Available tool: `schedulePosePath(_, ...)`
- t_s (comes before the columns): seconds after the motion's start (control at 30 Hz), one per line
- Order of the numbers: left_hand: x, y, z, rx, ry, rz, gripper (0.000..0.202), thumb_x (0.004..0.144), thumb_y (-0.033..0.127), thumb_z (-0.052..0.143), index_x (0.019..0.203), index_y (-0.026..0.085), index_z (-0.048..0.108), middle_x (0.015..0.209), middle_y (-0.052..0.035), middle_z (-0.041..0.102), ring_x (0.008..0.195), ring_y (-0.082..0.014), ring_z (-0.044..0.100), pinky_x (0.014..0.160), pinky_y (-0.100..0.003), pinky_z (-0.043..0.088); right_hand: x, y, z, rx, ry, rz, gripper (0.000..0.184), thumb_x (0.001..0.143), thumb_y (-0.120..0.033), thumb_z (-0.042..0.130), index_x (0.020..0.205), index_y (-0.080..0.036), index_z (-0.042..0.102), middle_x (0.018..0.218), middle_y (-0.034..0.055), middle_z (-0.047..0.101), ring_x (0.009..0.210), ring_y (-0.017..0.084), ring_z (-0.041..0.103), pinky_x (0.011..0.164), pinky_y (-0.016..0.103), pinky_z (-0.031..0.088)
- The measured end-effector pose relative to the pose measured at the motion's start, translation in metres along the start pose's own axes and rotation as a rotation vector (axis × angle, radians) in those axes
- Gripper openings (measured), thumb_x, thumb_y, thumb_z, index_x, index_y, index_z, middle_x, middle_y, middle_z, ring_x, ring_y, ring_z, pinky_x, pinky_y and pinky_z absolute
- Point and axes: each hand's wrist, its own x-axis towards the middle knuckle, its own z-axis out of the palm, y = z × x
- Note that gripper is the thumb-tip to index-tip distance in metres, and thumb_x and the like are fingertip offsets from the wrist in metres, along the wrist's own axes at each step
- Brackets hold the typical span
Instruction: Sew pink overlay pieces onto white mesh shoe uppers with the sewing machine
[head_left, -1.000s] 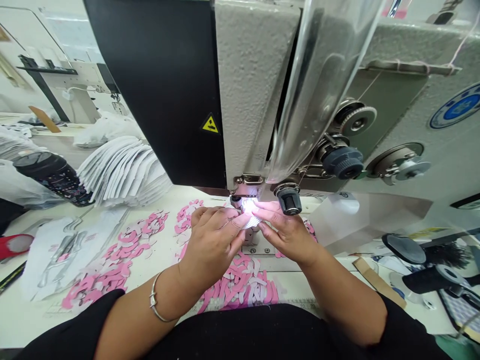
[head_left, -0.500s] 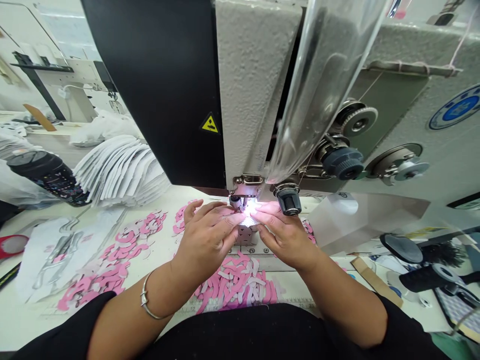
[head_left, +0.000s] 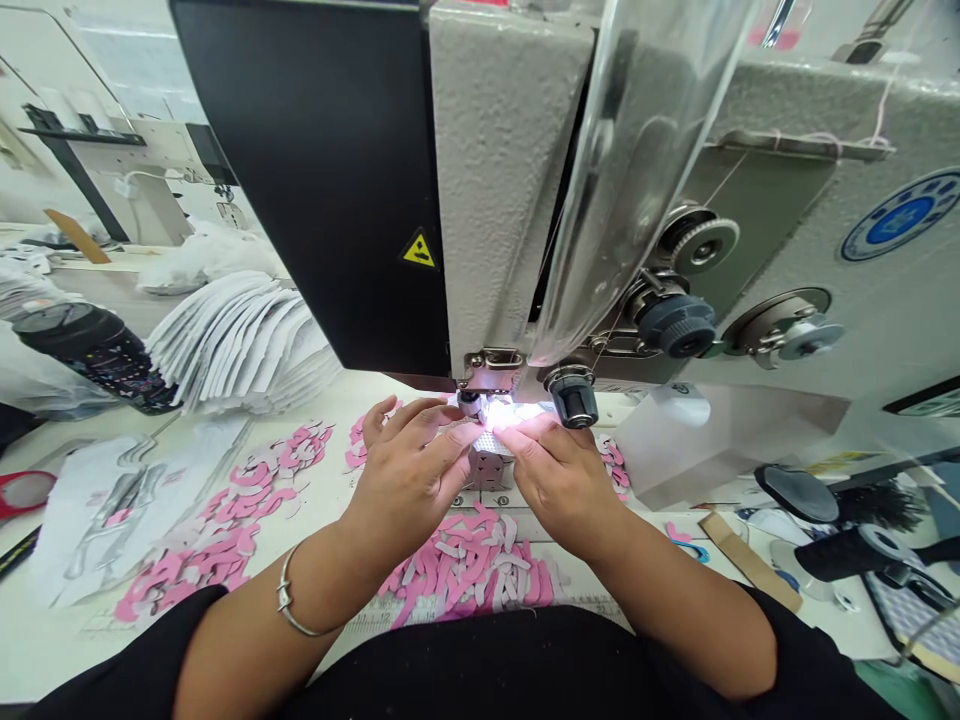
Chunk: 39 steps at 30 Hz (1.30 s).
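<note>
The left hand [head_left: 409, 480] and right hand [head_left: 559, 480] meet under the lit presser foot [head_left: 471, 403] of a grey sewing machine [head_left: 502, 180]. Their fingers [head_left: 457, 445] stretch forward, tips on a small perforated white fabric piece [head_left: 486, 442] lying at the needle; glare makes it hard to tell how firmly they hold it. Pink cut scraps [head_left: 469, 565] cover the table [head_left: 45, 650], with a stack of white pieces [head_left: 240, 340] beyond at left.
</note>
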Motion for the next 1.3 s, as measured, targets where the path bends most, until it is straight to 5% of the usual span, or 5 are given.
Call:
schedulePosePath(0.43,-0.001,0.003,0.003,-0.007,0.063,0.028,0.024,0.085,0.015,0.063,0.105,0.026,0.069,0.101,-0.0035,0.073,0.105,-0.0254,0.064,0.104,-0.05,0.033,0.008,-0.02,-0.006,-0.057,-0.078,0.059,0.035,0.093,-0.018,0.053,0.127,-0.013,0.06,0.101,0.0114,0.064,0.096,0.026,0.056,0.091,0.043,0.049)
schedulePosePath(0.63,-0.001,0.003,0.003,0.011,0.054,0.037,0.022,0.085,0.017,0.063,0.104,0.024,0.07,0.098,-0.0054,0.072,0.101,-0.0274,0.063,0.097,-0.049,0.038,0.003,-0.008,-0.008,0.08,-0.077,0.078,0.031,0.092,-0.026,0.058,0.122,-0.018,0.062,0.109,0.0122,0.062,0.104,0.026,0.057,0.095,0.043,0.051)
schedulePosePath(0.87,0.004,0.006,-0.002,0.011,-0.003,0.015,0.016,0.088,0.026,0.061,0.1,0.026,0.072,0.094,-0.0038,0.071,0.097,-0.0261,0.063,0.095,-0.049,0.037,-0.004,0.006,0.0,0.157,-0.026,0.066,0.036,0.087,-0.016,0.059,0.122,-0.022,0.061,0.108,0.008,0.066,0.106,0.024,0.059,0.097,0.042,0.048)
schedulePosePath(1.1,0.002,0.004,-0.001,0.04,-0.011,0.033,0.016,0.089,0.027,0.062,0.103,0.027,0.071,0.097,-0.0036,0.072,0.096,-0.0258,0.063,0.092,-0.047,0.037,0.0,-0.002,0.0,0.079,0.024,0.04,0.032,0.09,-0.015,0.056,0.12,-0.022,0.064,0.104,0.0073,0.067,0.103,0.023,0.059,0.095,0.04,0.045)
schedulePosePath(1.3,-0.001,-0.005,0.003,-0.036,-0.033,0.031,0.019,0.091,0.026,0.06,0.107,0.028,0.07,0.101,-0.005,0.07,0.095,-0.0241,0.062,0.09,-0.043,0.042,-0.001,-0.015,-0.002,0.017,-0.056,0.073,0.036,0.091,-0.02,0.055,0.127,-0.02,0.061,0.114,0.0091,0.066,0.103,0.025,0.057,0.093,0.042,0.044)
